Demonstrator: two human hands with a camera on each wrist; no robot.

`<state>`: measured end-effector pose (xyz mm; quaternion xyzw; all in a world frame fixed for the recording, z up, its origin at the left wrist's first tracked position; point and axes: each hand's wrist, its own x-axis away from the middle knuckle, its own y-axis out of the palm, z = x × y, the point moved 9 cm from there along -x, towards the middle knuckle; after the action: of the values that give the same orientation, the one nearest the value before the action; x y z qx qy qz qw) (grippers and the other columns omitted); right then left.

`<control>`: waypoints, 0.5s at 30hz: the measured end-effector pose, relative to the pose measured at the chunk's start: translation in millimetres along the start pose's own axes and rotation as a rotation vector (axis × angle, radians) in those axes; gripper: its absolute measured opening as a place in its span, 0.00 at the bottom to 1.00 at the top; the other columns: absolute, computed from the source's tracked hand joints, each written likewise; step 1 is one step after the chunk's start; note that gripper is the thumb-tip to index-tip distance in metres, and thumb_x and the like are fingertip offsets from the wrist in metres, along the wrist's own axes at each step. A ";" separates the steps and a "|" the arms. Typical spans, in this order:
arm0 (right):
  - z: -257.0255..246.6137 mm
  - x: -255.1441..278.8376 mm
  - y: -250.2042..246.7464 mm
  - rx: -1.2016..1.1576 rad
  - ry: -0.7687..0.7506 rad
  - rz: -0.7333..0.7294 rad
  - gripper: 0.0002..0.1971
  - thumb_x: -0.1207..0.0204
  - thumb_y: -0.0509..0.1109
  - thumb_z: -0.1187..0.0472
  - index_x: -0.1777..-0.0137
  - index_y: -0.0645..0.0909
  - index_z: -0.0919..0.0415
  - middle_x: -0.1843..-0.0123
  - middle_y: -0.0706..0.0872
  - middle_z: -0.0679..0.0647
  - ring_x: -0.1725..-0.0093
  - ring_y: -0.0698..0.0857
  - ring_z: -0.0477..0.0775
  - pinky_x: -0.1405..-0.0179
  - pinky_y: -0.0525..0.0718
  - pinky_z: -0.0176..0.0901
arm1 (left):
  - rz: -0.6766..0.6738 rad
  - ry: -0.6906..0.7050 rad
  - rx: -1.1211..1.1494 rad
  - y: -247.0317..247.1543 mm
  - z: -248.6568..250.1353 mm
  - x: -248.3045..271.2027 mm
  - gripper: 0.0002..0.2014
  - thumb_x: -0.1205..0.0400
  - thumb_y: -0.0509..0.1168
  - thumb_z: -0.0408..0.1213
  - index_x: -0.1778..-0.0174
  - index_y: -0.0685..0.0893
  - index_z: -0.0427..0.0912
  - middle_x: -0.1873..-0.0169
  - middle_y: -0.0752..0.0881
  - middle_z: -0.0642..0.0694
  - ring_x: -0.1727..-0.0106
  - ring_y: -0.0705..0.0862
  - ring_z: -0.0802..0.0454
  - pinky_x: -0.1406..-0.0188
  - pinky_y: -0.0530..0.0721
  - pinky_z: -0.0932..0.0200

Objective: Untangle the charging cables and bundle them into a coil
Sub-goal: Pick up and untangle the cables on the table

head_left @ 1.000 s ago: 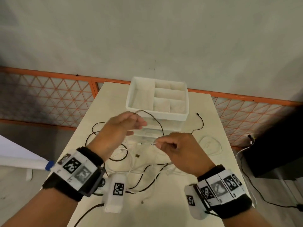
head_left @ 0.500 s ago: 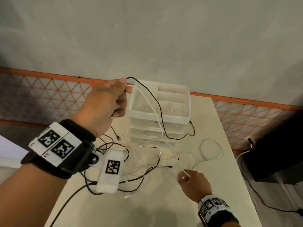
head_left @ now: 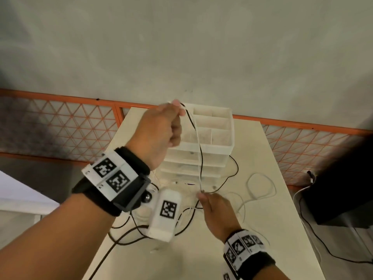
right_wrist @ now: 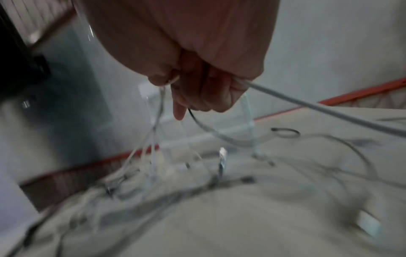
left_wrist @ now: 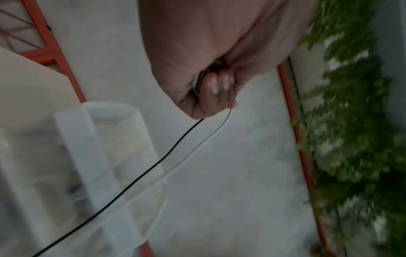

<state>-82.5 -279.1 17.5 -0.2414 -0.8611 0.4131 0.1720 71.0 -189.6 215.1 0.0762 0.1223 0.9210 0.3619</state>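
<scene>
holding my left hand [head_left: 161, 134] up high, i pinch a white cable [head_left: 198, 156] and a black cable [head_left: 191, 126] at my fingertips. my right hand [head_left: 217, 211] is down low near the table [head_left: 262, 249], and it pinches the white cable at its bottom end. the white cable runs almost straight between my two hands, in front of the box [head_left: 220, 138].

the head view shows both hands and the whole mess at once. the black cable drops from my left hand, goes past the box and bends round to the right on the table. more black and white cables lie mixed in a pile [head_left: 141, 223] under my left wrist. a white loop [head_left: 260, 186] lies to the right, apart from the pile.

the left wrist view shows what the head view hides: my fingers [left_wrist: 215, 90] are curled tight, with both cables squeezed against my thumb. the two cables come out side by side and hang down past the box [left_wrist: 92, 156].

the right wrist view is blurry. it shows my right hand [right_wrist: 197, 90] curled round thin white cable, with a thicker white one going off to the right. below it the pile [right_wrist: 153, 173] is a blur on the table [right_wrist: 241, 226].

the cables are thin, some white and some black, and not coiled yet.
</scene>
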 end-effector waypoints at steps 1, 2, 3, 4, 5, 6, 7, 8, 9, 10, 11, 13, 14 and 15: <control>21.0 5.5 16.4 0.067 0.062 -0.085 0.34 0.23 0.35 0.27 0.55 0.78 0.47 0.56 0.87 0.51 0.54 0.84 0.55 0.53 0.79 0.47 | 0.023 0.026 0.061 -6.9 12.0 -2.1 0.15 0.10 0.56 0.39 0.62 0.77 0.41 0.77 0.63 0.52 0.80 0.60 0.57 0.86 0.61 0.64; 43.1 11.2 28.0 0.133 0.137 -0.154 0.35 0.25 0.34 0.27 0.56 0.77 0.47 0.52 0.88 0.52 0.50 0.86 0.58 0.53 0.79 0.48 | 0.045 0.053 0.118 -14.4 23.6 -3.9 0.15 0.10 0.56 0.39 0.62 0.77 0.42 0.76 0.63 0.52 0.80 0.60 0.57 0.86 0.61 0.65; 62.7 16.1 35.0 0.189 0.201 -0.203 0.32 0.22 0.36 0.28 0.56 0.75 0.47 0.48 0.90 0.54 0.45 0.86 0.59 0.53 0.77 0.47 | 0.059 0.079 0.164 -21.1 33.6 -5.7 0.15 0.10 0.55 0.40 0.63 0.77 0.43 0.77 0.63 0.52 0.81 0.60 0.58 0.87 0.61 0.65; 78.7 21.1 38.4 0.228 0.256 -0.235 0.28 0.18 0.40 0.31 0.55 0.76 0.47 0.43 0.90 0.54 0.41 0.86 0.60 0.51 0.77 0.47 | 0.066 0.100 0.191 -26.7 40.8 -7.2 0.15 0.10 0.55 0.40 0.63 0.77 0.43 0.78 0.63 0.52 0.82 0.60 0.58 0.87 0.61 0.65; 90.6 24.9 39.8 0.256 0.306 -0.258 0.26 0.15 0.43 0.34 0.52 0.78 0.47 0.39 0.89 0.55 0.37 0.86 0.61 0.49 0.77 0.48 | 0.066 0.113 0.196 -30.2 44.6 -7.9 0.15 0.10 0.56 0.40 0.63 0.77 0.43 0.78 0.63 0.53 0.82 0.60 0.59 0.88 0.61 0.65; 100.0 26.9 39.3 0.288 0.349 -0.276 0.25 0.13 0.45 0.36 0.47 0.81 0.47 0.36 0.88 0.54 0.35 0.85 0.61 0.44 0.78 0.48 | 0.063 0.115 0.186 -32.5 44.6 -7.9 0.15 0.10 0.56 0.41 0.63 0.77 0.43 0.79 0.63 0.53 0.82 0.61 0.59 0.87 0.61 0.65; 106.5 26.4 37.4 0.316 0.376 -0.284 0.24 0.12 0.47 0.39 0.41 0.82 0.48 0.34 0.87 0.54 0.33 0.84 0.60 0.40 0.78 0.49 | 0.058 0.109 0.171 -33.6 41.8 -7.1 0.15 0.10 0.56 0.41 0.62 0.77 0.43 0.79 0.64 0.54 0.82 0.61 0.59 0.87 0.61 0.65; 107.0 24.0 32.8 0.337 0.381 -0.291 0.21 0.13 0.51 0.43 0.36 0.82 0.49 0.32 0.86 0.53 0.31 0.83 0.59 0.36 0.77 0.49 | 0.052 0.100 0.155 -34.2 37.0 -6.2 0.14 0.10 0.56 0.41 0.61 0.77 0.43 0.79 0.64 0.54 0.82 0.61 0.59 0.87 0.62 0.65; 102.7 19.0 26.5 0.340 0.368 -0.295 0.17 0.15 0.55 0.48 0.33 0.80 0.48 0.31 0.85 0.51 0.30 0.82 0.57 0.34 0.76 0.50 | 0.043 0.090 0.146 -33.2 32.0 -5.5 0.14 0.10 0.56 0.42 0.60 0.77 0.42 0.79 0.64 0.54 0.82 0.61 0.59 0.87 0.62 0.66; 91.5 13.2 17.0 0.324 0.333 -0.273 0.19 0.19 0.61 0.52 0.29 0.78 0.46 0.31 0.84 0.48 0.30 0.81 0.55 0.31 0.75 0.50 | 0.034 0.078 0.140 -31.6 27.2 -5.0 0.14 0.10 0.56 0.43 0.60 0.78 0.42 0.79 0.64 0.54 0.82 0.61 0.59 0.87 0.62 0.66; 75.4 6.4 4.5 0.276 0.276 -0.218 0.24 0.25 0.66 0.53 0.27 0.76 0.43 0.34 0.82 0.45 0.33 0.81 0.52 0.31 0.76 0.50 | 0.022 0.065 0.136 -28.8 23.3 -4.5 0.15 0.10 0.56 0.43 0.60 0.78 0.42 0.79 0.64 0.54 0.81 0.61 0.59 0.87 0.62 0.66; 28.5 -4.9 -27.9 -0.012 0.121 -0.032 0.31 0.31 0.75 0.52 0.26 0.73 0.40 0.41 0.80 0.45 0.46 0.82 0.48 0.38 0.83 0.49 | -0.014 0.039 0.118 -17.9 16.9 -3.0 0.15 0.10 0.56 0.43 0.60 0.79 0.42 0.78 0.63 0.53 0.81 0.60 0.59 0.87 0.60 0.66; 2.4 -8.9 -42.3 -0.191 0.041 0.040 0.32 0.31 0.79 0.52 0.26 0.73 0.40 0.45 0.79 0.46 0.53 0.81 0.47 0.44 0.85 0.47 | -0.040 0.027 0.097 -9.9 14.5 -1.5 0.15 0.10 0.56 0.43 0.60 0.79 0.42 0.77 0.62 0.52 0.80 0.60 0.58 0.86 0.58 0.65; -22.5 -12.6 -52.3 -0.337 -0.026 0.077 0.32 0.30 0.80 0.49 0.27 0.74 0.40 0.51 0.79 0.46 0.60 0.79 0.46 0.51 0.85 0.43 | -0.075 0.017 0.074 -0.3 12.7 0.7 0.15 0.10 0.56 0.43 0.60 0.79 0.42 0.77 0.62 0.52 0.80 0.59 0.58 0.85 0.56 0.64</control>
<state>-75.2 -300.4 71.3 -0.2942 -0.9104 0.2724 0.1020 73.6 -186.8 227.2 0.0771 0.1621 0.9023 0.3920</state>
